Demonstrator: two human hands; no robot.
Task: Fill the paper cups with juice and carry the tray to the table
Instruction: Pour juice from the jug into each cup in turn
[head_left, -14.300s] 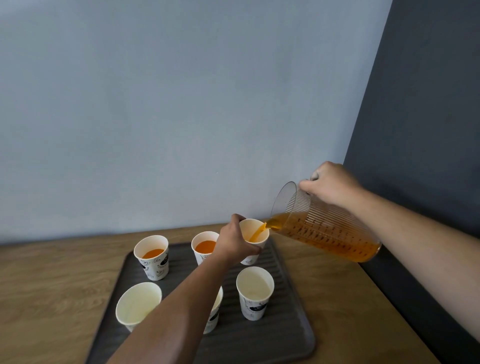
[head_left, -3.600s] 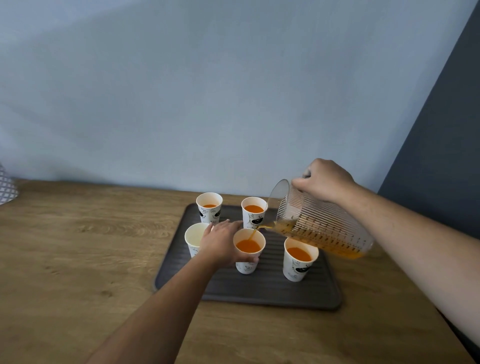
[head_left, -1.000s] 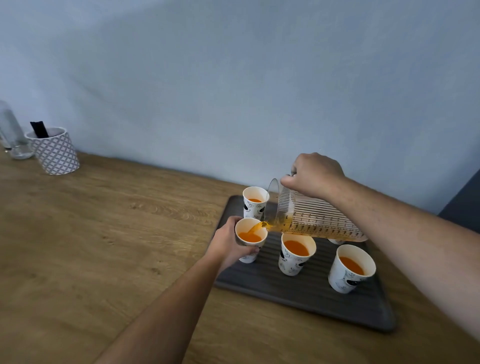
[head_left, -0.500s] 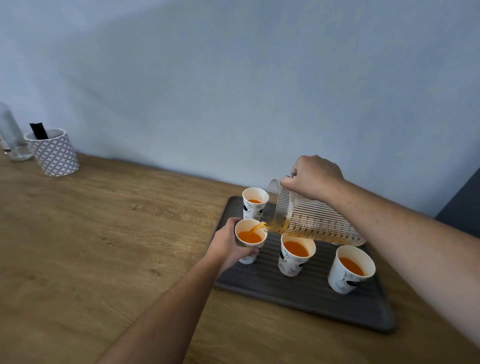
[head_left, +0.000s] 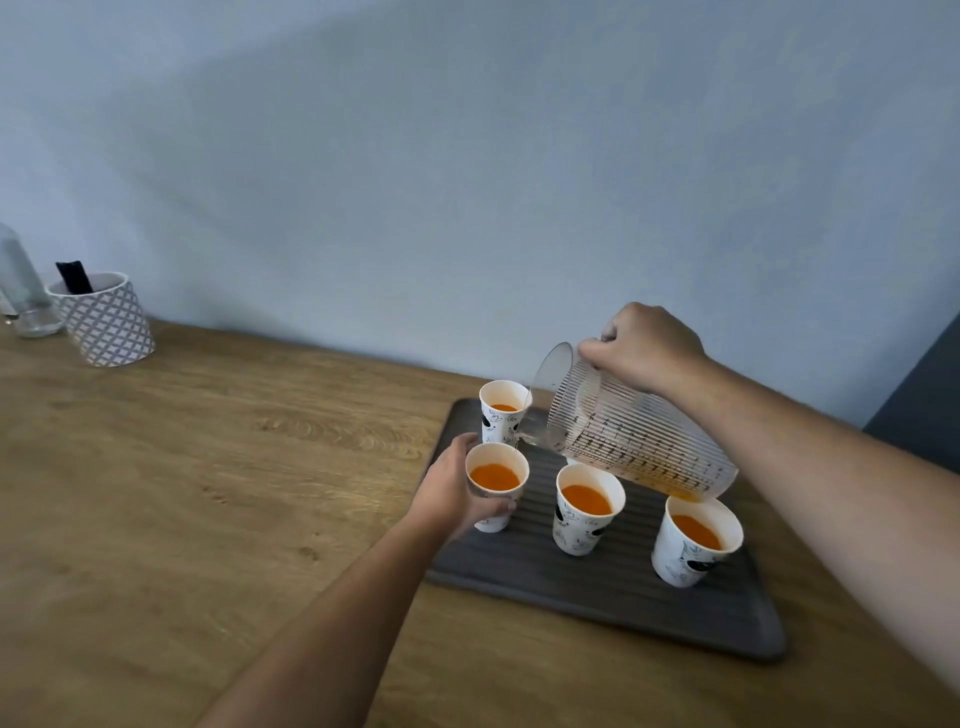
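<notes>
**Jug tipped over the tray, left hand round a cup**

A dark ribbed tray (head_left: 597, 597) is lying on the wood-grain counter (head_left: 208, 493), rectangular with rounded corners. The left hand (head_left: 452, 493) is wrapping its fingers around the paper cup (head_left: 496, 483) at the tray's near-left corner, a white printed cone holding orange juice. The right hand (head_left: 644, 348) is gripping the top of a clear ridged jug (head_left: 628, 441), fist closed at the rim; the jug is hanging tilted above the tray's middle, spout down toward the held cup, with a thin pool of juice sitting in its low end. No stream is showing at the spout. Three more cups are standing on the tray, each with juice: one at the far-left corner (head_left: 503, 415), one in the middle of the near row (head_left: 587, 506), one at the near right (head_left: 693, 540). Far left of the tray, a round lattice-patterned pot (head_left: 106, 322) is standing beside a clear glass bottle (head_left: 26, 296)
</notes>
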